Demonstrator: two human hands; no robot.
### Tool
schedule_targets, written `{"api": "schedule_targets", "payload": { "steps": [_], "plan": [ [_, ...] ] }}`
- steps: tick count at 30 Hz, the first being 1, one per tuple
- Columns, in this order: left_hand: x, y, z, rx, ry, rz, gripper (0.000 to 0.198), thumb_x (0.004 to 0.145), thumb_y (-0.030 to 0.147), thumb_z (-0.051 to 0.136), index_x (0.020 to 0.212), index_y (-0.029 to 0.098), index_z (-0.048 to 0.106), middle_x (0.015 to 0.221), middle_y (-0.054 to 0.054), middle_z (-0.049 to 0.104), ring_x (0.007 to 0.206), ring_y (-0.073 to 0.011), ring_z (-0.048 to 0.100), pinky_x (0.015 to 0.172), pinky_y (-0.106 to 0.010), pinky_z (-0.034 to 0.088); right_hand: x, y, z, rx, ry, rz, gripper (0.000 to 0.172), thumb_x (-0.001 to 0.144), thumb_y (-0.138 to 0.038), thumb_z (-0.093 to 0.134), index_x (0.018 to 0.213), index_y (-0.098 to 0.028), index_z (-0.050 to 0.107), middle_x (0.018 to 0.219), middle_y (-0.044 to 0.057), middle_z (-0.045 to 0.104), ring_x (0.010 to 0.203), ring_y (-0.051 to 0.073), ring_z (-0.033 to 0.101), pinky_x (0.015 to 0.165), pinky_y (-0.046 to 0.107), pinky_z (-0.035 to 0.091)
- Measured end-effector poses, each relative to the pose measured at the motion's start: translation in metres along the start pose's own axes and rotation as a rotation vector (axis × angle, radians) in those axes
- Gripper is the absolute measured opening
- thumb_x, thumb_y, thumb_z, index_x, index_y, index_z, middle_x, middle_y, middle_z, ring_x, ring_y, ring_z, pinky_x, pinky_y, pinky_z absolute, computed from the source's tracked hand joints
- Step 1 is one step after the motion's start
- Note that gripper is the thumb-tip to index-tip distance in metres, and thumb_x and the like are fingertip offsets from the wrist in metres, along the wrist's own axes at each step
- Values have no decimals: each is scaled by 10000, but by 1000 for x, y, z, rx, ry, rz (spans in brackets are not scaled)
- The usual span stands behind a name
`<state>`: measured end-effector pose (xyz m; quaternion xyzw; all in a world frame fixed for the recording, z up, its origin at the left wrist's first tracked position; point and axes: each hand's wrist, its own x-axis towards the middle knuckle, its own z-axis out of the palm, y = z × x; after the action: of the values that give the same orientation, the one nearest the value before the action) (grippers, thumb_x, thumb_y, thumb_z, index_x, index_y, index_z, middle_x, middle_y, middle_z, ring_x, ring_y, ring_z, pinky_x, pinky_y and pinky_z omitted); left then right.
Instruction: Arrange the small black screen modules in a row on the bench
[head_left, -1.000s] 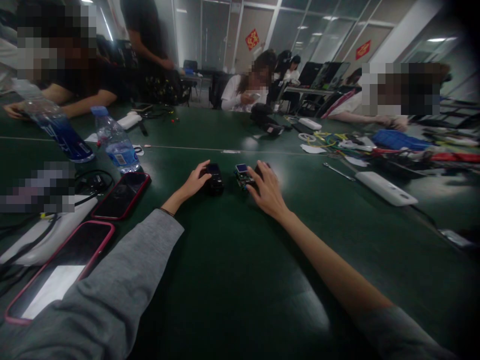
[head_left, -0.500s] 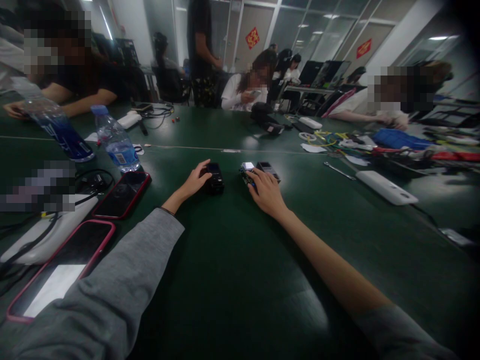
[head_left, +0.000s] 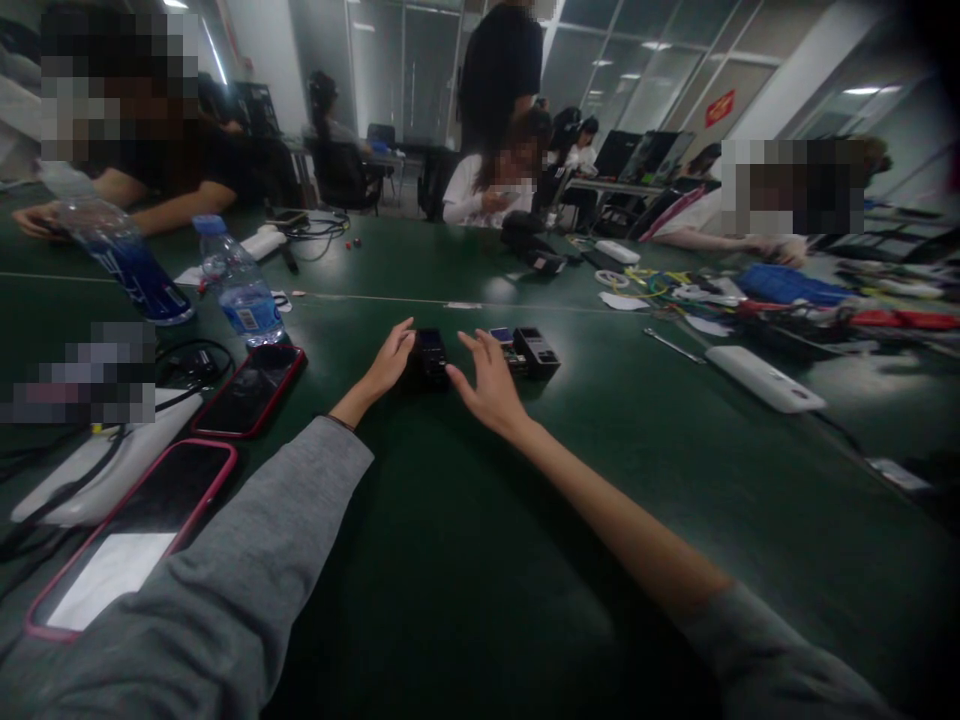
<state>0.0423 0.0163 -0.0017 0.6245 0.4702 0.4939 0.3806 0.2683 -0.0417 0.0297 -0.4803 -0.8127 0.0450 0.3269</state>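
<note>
A small black boxy device (head_left: 432, 352) with a dark screen stands on the green table. My left hand (head_left: 384, 366) is at its left side, fingers stretched forward; whether they touch it I cannot tell. My right hand (head_left: 491, 384) hovers to the device's right with fingers spread and nothing in them. Partly behind that hand lies a bare circuit board with a small lit display (head_left: 500, 336). Against the board's right side sits a second dark case (head_left: 537, 350) with a grey top face.
Left of my arm are two phones, one red-edged (head_left: 251, 392) and one pink-edged (head_left: 217, 465), and two bottles, the nearer clear with a blue cap (head_left: 241, 290). To the right are a wrench (head_left: 675, 346), a white power strip (head_left: 765, 379) and tangled cables. People sit around the table.
My right hand has lifted off the circuit board and moved left toward the black device, uncovering the second case. My left hand's thumb has come off the device's top.
</note>
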Motion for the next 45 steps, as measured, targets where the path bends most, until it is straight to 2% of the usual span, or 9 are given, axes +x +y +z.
{"api": "schedule_targets", "payload": {
  "steps": [3, 6, 8, 12, 17, 25, 34, 40, 45],
  "plan": [
    [2, -4, -1, 31, 104, 36, 495, 1083, 444, 397, 1514, 212, 475, 1438, -137, 627, 1359, -268, 577, 1205, -477, 386, 11, -27, 34, 127, -66, 54, 772, 1007, -483, 615, 1627, -168, 279, 1640, 237, 264, 1516, 427, 333, 1187, 629, 419],
    [5, -10, -4, 65, 214, 59, 482, 1089, 444, 364, 1486, 202, 489, 1424, -149, 625, 1344, -256, 584, 1186, -451, 404, 17, -46, 59, 200, -94, 115, 674, 1004, -308, 569, 1612, -154, 324, 1639, 235, 267, 1486, 414, 399, 1172, 608, 456],
    [8, -14, -6, 82, 260, 67, 473, 1087, 446, 374, 1478, 208, 490, 1420, -146, 621, 1341, -249, 580, 1188, -444, 400, 19, -54, 65, 232, -90, 111, 623, 1010, -273, 534, 1600, -172, 361, 1631, 218, 292, 1464, 395, 438, 1173, 596, 466],
    [9, -17, -8, 83, 328, 71, 458, 1080, 426, 401, 1479, 216, 480, 1446, -144, 594, 1354, -251, 563, 1192, -451, 400, 22, -57, 48, 219, 13, 58, 613, 1041, -292, 478, 1625, -179, 331, 1642, 186, 283, 1510, 363, 375, 1229, 556, 424],
    [7, -17, -7, 84, 297, 38, 432, 1048, 262, 409, 1469, 205, 488, 1416, -142, 624, 1336, -261, 584, 1189, -491, 410, 25, -31, 17, 133, 147, 85, 631, 1053, -316, 439, 1655, -212, 282, 1654, 167, 280, 1520, 380, 350, 1237, 620, 389],
    [7, -21, -6, 56, 205, -11, 520, 925, 79, 473, 1418, 230, 544, 1315, -96, 690, 1240, -249, 654, 1137, -503, 478, 3, 10, 27, 123, -13, 161, 601, 1027, -358, 513, 1594, -186, 416, 1635, 210, 326, 1443, 430, 464, 1149, 673, 464],
    [2, -10, -6, 77, 156, 0, 501, 915, 52, 507, 1393, 191, 571, 1287, -117, 713, 1246, -259, 665, 1131, -517, 494, 11, 15, 24, 136, -122, 93, 620, 1098, -558, 443, 1602, -198, 417, 1672, 207, 287, 1501, 396, 394, 1178, 625, 434],
    [3, -11, -5, 59, 74, 43, 453, 917, 90, 574, 1357, 193, 603, 1310, -121, 710, 1278, -264, 655, 1145, -529, 480, 0, 15, 13, 126, -114, 56, 600, 1098, -511, 456, 1579, -154, 425, 1636, 227, 340, 1495, 360, 410, 1209, 572, 412],
    [5, -14, -7, 76, 127, 69, 412, 920, 73, 568, 1314, 176, 630, 1267, -124, 719, 1220, -249, 678, 1125, -500, 498, -8, 20, 4, 68, -138, -2, 575, 1075, -433, 523, 1590, -199, 416, 1627, 202, 361, 1433, 370, 479, 1126, 593, 494]
  ]
}}
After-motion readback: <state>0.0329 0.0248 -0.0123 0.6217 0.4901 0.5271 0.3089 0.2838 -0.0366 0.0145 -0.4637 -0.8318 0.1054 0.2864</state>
